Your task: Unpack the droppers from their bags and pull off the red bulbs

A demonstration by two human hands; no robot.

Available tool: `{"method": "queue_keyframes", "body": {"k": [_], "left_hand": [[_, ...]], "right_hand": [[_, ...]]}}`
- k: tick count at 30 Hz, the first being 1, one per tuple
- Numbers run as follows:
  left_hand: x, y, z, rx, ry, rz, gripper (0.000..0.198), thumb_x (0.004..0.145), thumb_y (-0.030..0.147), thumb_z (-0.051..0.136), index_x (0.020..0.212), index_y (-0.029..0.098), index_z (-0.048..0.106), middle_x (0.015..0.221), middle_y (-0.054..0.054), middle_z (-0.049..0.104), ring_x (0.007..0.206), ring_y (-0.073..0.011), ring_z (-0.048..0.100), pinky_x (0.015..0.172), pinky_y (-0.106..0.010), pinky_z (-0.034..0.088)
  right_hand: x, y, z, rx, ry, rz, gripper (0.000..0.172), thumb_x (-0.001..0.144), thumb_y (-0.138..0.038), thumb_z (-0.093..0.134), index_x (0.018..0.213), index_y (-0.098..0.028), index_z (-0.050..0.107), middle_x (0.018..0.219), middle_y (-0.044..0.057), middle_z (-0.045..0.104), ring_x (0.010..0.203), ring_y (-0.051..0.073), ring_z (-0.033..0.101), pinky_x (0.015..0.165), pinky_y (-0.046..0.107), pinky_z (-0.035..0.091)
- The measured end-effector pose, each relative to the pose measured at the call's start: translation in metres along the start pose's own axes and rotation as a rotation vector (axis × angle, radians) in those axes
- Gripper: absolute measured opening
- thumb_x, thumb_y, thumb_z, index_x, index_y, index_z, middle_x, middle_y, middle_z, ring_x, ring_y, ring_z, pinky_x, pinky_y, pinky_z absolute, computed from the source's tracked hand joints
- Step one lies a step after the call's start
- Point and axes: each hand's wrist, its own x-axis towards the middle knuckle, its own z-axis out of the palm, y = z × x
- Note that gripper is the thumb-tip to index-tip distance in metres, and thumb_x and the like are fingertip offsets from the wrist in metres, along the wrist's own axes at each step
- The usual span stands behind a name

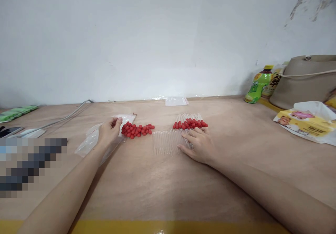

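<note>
My left hand (pixel 109 128) is closed with thumb and fingertips together, and a bit of red shows between them. Right beside it lies a loose pile of small red teardrop-shaped pieces (pixel 135 130), partly over clear plastic bags (pixel 90 141). My right hand (pixel 199 144) rests on the table with its fingers stretched out, touching the right end of a row of thin clear sticks (pixel 166 143) laid side by side. Just beyond its fingertips are more thin sticks with red teardrop tips (pixel 189 123), lined up in a row.
A small clear bag (pixel 176 101) lies by the wall. On the right are a green drink bottle (pixel 259 85), a beige bag (pixel 304 80) and a yellow tissue pack (pixel 307 122). A grey cable (pixel 67 116) and green packets (pixel 18 112) lie on the left.
</note>
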Motion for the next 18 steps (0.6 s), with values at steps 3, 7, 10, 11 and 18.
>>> {"method": "queue_keyframes", "body": {"k": [3, 7, 10, 11, 18], "left_hand": [[-0.004, 0.006, -0.002, 0.061, 0.163, 0.064, 0.032, 0.081, 0.043, 0.042, 0.084, 0.018, 0.061, 0.078, -0.003, 0.064, 0.072, -0.0185, 0.058, 0.068, -0.030, 0.043], [-0.021, 0.031, 0.002, 0.109, 0.276, 0.369, 0.022, 0.081, 0.036, 0.048, 0.078, 0.018, 0.061, 0.079, -0.004, 0.062, 0.081, -0.0202, 0.055, 0.081, -0.034, 0.040], [-0.039, 0.061, 0.010, 0.067, 0.119, 0.571, 0.016, 0.080, 0.031, 0.051, 0.076, 0.019, 0.061, 0.080, -0.003, 0.061, 0.083, -0.0191, 0.054, 0.082, -0.033, 0.039], [-0.044, 0.072, 0.014, 0.050, 0.049, 0.618, 0.015, 0.081, 0.030, 0.051, 0.075, 0.019, 0.061, 0.082, -0.003, 0.061, 0.083, -0.0184, 0.053, 0.082, -0.033, 0.039], [-0.039, 0.131, 0.058, 0.102, -0.488, 0.531, 0.018, 0.075, 0.034, 0.056, 0.080, 0.019, 0.064, 0.089, -0.007, 0.060, 0.094, -0.0234, 0.051, 0.085, -0.036, 0.038]], "right_hand": [[0.000, -0.001, -0.003, 0.042, -0.015, 0.004, 0.041, 0.076, -0.054, 0.053, 0.091, -0.018, 0.066, 0.075, 0.004, 0.063, 0.074, 0.018, 0.050, 0.076, 0.036, 0.027], [-0.001, 0.001, -0.004, 0.101, 0.051, 0.018, 0.037, 0.077, -0.050, 0.054, 0.090, -0.018, 0.066, 0.073, 0.004, 0.064, 0.071, 0.016, 0.051, 0.075, 0.034, 0.027], [-0.004, 0.008, -0.003, 0.144, 0.144, 0.041, 0.026, 0.079, -0.042, 0.055, 0.084, -0.020, 0.067, 0.069, 0.001, 0.064, 0.066, 0.014, 0.051, 0.074, 0.033, 0.026], [-0.005, 0.011, -0.003, 0.156, 0.165, 0.055, 0.023, 0.079, -0.040, 0.055, 0.081, -0.020, 0.066, 0.065, 0.000, 0.064, 0.064, 0.013, 0.050, 0.074, 0.032, 0.025], [-0.010, 0.027, -0.005, 0.186, 0.199, 0.130, 0.022, 0.082, -0.030, 0.051, 0.066, -0.019, 0.062, 0.045, -0.005, 0.048, 0.050, 0.009, 0.045, 0.069, 0.029, 0.024]]}}
